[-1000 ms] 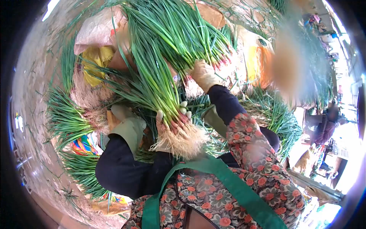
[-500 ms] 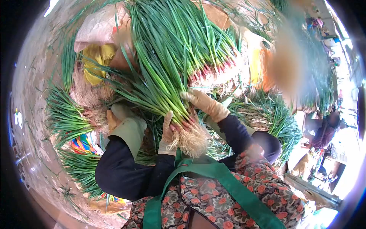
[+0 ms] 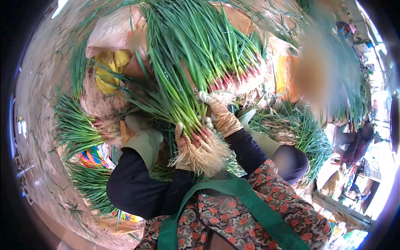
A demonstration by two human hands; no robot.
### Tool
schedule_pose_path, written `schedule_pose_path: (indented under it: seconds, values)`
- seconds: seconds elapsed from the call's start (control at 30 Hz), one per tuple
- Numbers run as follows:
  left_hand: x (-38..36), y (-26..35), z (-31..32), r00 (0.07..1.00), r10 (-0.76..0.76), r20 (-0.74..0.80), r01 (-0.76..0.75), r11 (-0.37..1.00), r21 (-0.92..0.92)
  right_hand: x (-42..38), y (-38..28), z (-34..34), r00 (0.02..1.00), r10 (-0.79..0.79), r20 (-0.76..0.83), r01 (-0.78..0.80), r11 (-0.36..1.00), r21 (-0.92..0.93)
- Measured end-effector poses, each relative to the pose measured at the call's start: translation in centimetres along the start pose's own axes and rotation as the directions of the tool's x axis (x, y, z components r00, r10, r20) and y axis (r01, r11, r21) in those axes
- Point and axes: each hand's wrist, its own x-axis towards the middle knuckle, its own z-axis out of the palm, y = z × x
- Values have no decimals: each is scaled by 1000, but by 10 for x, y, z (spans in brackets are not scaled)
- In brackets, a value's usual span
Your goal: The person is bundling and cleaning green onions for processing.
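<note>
A bunch of spring onions (image 3: 189, 121) lies across my front, with reddish bulbs and a pale tangle of roots (image 3: 206, 156) toward my body. My left hand (image 3: 180, 137), in a light glove, is closed around the bunch near the bulbs; roots cover part of it. Pale glove fingertips (image 3: 208, 122) show at the bunch's right edge. Higher up on that side, my gloved right hand (image 3: 219, 113) has bent fingers against the stalks, and some of those fingers are hidden. Just beyond lies a large pile of spring onions (image 3: 196, 46), bulbs facing right and toward me.
More spring onions lie at the left (image 3: 77, 123) and right (image 3: 306, 133). A yellow bag (image 3: 109, 71) and a pale sack (image 3: 114, 31) sit at the far left. An orange-and-white sack (image 3: 283, 75) is beyond my right hand. Another person (image 3: 356, 143) is at the far right.
My right hand has turned more upright at the bunch's right edge, and fingertips now show below it. The roots have spread left over my left hand.
</note>
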Motion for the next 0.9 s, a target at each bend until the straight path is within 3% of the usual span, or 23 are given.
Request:
schedule_pose_path:
  seconds: [0.07, 0.13, 0.17, 0.23, 0.3, 0.33, 0.43, 0.47, 0.53, 0.63, 0.7, 0.73, 0.8, 0.87, 0.9]
  values:
    - [-2, -5, -15, 943, 77, -324, -65, 997, 47, -15, -2, 17, 991, 136, -14, -129, 967, 217]
    - [-3, -3, -43, 987, 79, -138, -78, 997, 18, -12, 19, 7, 1000, -29, -12, 32, 942, 335]
    - [-2, -3, -37, 988, 88, -127, -81, 995, 64, -10, 27, 1, 993, -112, -20, 111, 914, 389]
    - [0, -4, -24, 989, 106, -105, -89, 984, 154, 2, 37, -5, 935, -266, -237, 314, 929, 197]
    - [4, -1, -37, 988, 138, 64, -149, 968, 204, 16, 36, -11, 968, -219, -120, 247, 773, 585]
    - [4, -2, -43, 980, 155, 123, -175, 969, 174, 17, 39, -14, 973, -153, -175, 231, 722, 652]
    - [5, -4, -61, 944, 222, 244, -254, 961, 109, 29, 36, -13, 959, -158, -236, 261, 816, 516]
    - [3, -5, -67, 918, 279, 282, -325, 937, 131, 15, 28, -3, 967, -193, -168, 226, 952, 207]
    - [0, -1, -2, 990, 111, -87, -113, 994, -10, 7, 45, -12, 971, -188, -147, 200, 977, 77]
    - [1, -1, -60, 973, 95, 209, -93, 996, -20, 2, 44, -23, 969, -133, 208, 9, 861, 509]
    - [-3, -2, -33, 1000, 6, -28, -9, 996, -84, 0, 35, -12, 992, -86, -93, 119, 887, 447]
    - [-3, -4, -21, 999, 10, -53, -14, 996, -86, 12, 41, -35, 988, -122, 95, 58, 863, 502]
    - [-2, -1, -28, 998, -4, -66, 7, 999, 43, 45, 78, -63, 938, -329, -107, 344, 922, 178]
    - [-2, 3, -35, 999, -42, -33, 45, 994, 96, 54, 80, -64, 900, -359, -249, 380, 924, 43]
    - [-2, 1, -43, 999, -23, -38, 27, 995, 99, 49, 64, -51, 910, -266, -317, 311, 945, 101]
